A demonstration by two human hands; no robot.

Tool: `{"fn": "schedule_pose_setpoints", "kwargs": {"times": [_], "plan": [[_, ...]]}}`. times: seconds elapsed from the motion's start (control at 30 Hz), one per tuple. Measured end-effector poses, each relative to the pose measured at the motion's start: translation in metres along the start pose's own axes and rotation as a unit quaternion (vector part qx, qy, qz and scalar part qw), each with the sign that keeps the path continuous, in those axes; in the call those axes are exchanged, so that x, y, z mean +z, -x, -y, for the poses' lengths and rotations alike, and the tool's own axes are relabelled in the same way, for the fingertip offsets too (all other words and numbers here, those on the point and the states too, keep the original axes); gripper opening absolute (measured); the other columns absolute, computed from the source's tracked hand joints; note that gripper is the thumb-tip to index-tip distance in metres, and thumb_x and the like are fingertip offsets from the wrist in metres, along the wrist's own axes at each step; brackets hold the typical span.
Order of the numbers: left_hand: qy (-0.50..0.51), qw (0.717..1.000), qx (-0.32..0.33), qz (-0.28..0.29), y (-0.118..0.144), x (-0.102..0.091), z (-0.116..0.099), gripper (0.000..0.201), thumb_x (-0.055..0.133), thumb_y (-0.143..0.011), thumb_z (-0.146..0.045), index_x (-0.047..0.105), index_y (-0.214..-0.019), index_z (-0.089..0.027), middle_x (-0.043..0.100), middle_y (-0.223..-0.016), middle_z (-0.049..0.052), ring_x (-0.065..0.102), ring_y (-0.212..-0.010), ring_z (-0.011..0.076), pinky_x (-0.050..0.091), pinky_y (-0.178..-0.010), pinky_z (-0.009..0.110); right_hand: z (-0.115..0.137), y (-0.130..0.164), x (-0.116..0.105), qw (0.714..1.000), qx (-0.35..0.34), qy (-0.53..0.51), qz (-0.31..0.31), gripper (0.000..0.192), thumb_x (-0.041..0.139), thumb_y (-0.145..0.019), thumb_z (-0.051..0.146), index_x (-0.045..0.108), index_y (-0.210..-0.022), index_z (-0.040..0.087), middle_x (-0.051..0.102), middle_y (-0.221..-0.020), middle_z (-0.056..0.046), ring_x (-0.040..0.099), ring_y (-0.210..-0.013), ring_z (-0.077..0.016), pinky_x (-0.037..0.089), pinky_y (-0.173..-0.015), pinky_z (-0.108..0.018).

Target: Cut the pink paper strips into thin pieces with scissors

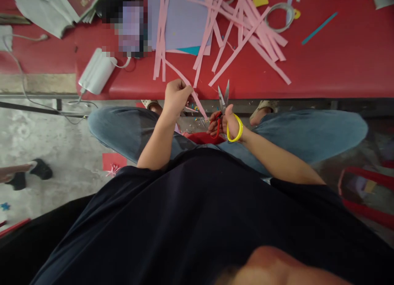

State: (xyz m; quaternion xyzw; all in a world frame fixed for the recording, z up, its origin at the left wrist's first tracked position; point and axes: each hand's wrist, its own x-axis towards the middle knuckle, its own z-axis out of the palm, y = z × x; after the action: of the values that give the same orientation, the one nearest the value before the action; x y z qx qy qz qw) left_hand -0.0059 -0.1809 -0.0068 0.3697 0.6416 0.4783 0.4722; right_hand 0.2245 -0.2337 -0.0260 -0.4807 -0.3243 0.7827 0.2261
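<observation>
My left hand pinches a pink paper strip that slants down toward my lap. The strip's lower end hangs just left of my right hand. That hand is closed on a pair of scissors with one yellow and one red handle loop. Their blades point up at the table edge and stand apart, with nothing visible between them. Many more pink paper strips lie crossed on the red table in front of me.
On the red table are lilac paper sheets, a tape roll, a blue strip, a yellow piece and a white power bank with cables. Paper scraps litter the floor. Another person's feet show at left.
</observation>
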Motion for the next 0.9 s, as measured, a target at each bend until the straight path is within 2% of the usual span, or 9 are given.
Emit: {"fn": "schedule_pose_setpoints", "kwargs": {"times": [0.1, 0.17, 0.27, 0.37, 0.5, 0.67, 0.77, 0.83, 0.9], "plan": [[0.013, 0.998, -0.052, 0.018, -0.002, -0.003, 0.003, 0.018, 0.07, -0.085, -0.012, 0.056, -0.079, -0.022, 0.07, -0.065, 0.003, 0.067, -0.054, 0.0145, 0.034, -0.046, 0.025, -0.005, -0.001, -0.001, 1.0, -0.007, 0.005, 0.001, 0.094, 0.038, -0.079, 0.114, 0.065, -0.095, 0.025, 0.076, -0.071, -0.005, 0.079, -0.062, -0.023, 0.067, -0.059, -0.035], [0.024, 0.997, -0.061, 0.03, -0.002, -0.006, 0.005, 0.014, 0.071, -0.084, -0.012, 0.062, -0.089, -0.021, 0.07, -0.066, 0.001, 0.066, -0.054, 0.0136, 0.035, -0.047, 0.025, -0.006, -0.002, 0.0, 1.0, -0.012, 0.006, 0.004, 0.094, 0.04, -0.079, 0.114, 0.065, -0.096, 0.025, 0.077, -0.071, -0.005, 0.079, -0.062, -0.0226, 0.067, -0.059, -0.034], [0.046, 0.996, -0.061, 0.036, 0.001, -0.012, 0.005, 0.031, 0.073, -0.083, -0.014, 0.068, -0.113, -0.019, 0.067, -0.066, -0.002, 0.062, -0.052, 0.0122, 0.036, -0.049, 0.025, -0.006, -0.002, 0.002, 1.0, -0.005, 0.009, -0.011, 0.092, 0.041, -0.08, 0.113, 0.065, -0.095, 0.025, 0.075, -0.069, -0.005, 0.079, -0.06, -0.0225, 0.066, -0.056, -0.034], [0.076, 0.994, -0.063, 0.036, 0.005, -0.018, 0.005, 0.05, 0.071, -0.081, -0.017, 0.066, -0.13, -0.021, 0.062, -0.063, -0.005, 0.053, -0.048, 0.0108, 0.035, -0.049, 0.026, -0.005, -0.002, 0.004, 1.0, -0.006, 0.014, -0.02, 0.091, 0.043, -0.081, 0.112, 0.066, -0.096, 0.025, 0.075, -0.068, -0.006, 0.078, -0.059, -0.0226, 0.066, -0.054, -0.033], [0.099, 0.992, -0.069, 0.043, 0.006, -0.026, 0.004, 0.06, 0.067, -0.076, -0.019, 0.066, -0.136, -0.022, 0.055, -0.06, -0.007, 0.044, -0.045, 0.0101, 0.03, -0.048, 0.027, -0.007, -0.003, 0.005, 0.999, -0.013, 0.013, -0.026, 0.092, 0.046, -0.08, 0.112, 0.065, -0.096, 0.024, 0.075, -0.068, -0.006, 0.08, -0.062, -0.0239, 0.065, -0.053, -0.032], [0.082, 0.995, -0.052, 0.035, 0.003, -0.033, 0.001, 0.05, 0.066, -0.079, -0.019, 0.07, -0.128, -0.021, 0.048, -0.056, -0.008, 0.036, -0.045, 0.0096, 0.026, -0.048, 0.026, -0.007, -0.001, 0.008, 0.999, -0.016, 0.003, -0.03, 0.088, 0.051, -0.081, 0.109, 0.064, -0.097, 0.024, 0.075, -0.07, -0.007, 0.08, -0.063, -0.0249, 0.066, -0.055, -0.035], [0.062, 0.997, -0.033, 0.024, -0.002, -0.038, -0.005, 0.047, 0.066, -0.08, -0.016, 0.071, -0.127, -0.022, 0.05, -0.058, -0.008, 0.036, -0.046, 0.0092, 0.028, -0.049, 0.026, 0.004, 0.008, 0.01, 0.996, -0.071, -0.008, -0.045, 0.08, 0.066, -0.081, 0.102, 0.063, -0.101, 0.025, 0.077, -0.075, -0.006, 0.082, -0.069, -0.0261, 0.069, -0.063, -0.038], [0.051, 0.998, -0.018, 0.027, -0.007, -0.042, -0.01, 0.05, 0.065, -0.078, -0.015, 0.072, -0.127, -0.022, 0.05, -0.057, -0.008, 0.037, -0.046, 0.0095, 0.027, -0.049, 0.025, 0.017, 0.018, 0.008, 0.986, -0.149, -0.029, -0.064, 0.074, 0.077, -0.081, 0.093, 0.061, -0.107, 0.026, 0.08, -0.083, -0.005, 0.084, -0.08, -0.0267, 0.07, -0.07, -0.039], [0.032, 0.999, -0.009, 0.029, -0.012, -0.047, -0.013, 0.055, 0.061, -0.074, -0.014, 0.071, -0.128, -0.022, 0.049, -0.057, -0.008, 0.038, -0.045, 0.0097, 0.026, -0.047, 0.024, 0.034, 0.03, 0.003, 0.963, -0.248, -0.055, -0.086, 0.063, 0.082, -0.086, 0.081, 0.06, -0.113, 0.029, 0.083, -0.093, -0.004, 0.085, -0.091, -0.0266, 0.071, -0.076, -0.04]]}}
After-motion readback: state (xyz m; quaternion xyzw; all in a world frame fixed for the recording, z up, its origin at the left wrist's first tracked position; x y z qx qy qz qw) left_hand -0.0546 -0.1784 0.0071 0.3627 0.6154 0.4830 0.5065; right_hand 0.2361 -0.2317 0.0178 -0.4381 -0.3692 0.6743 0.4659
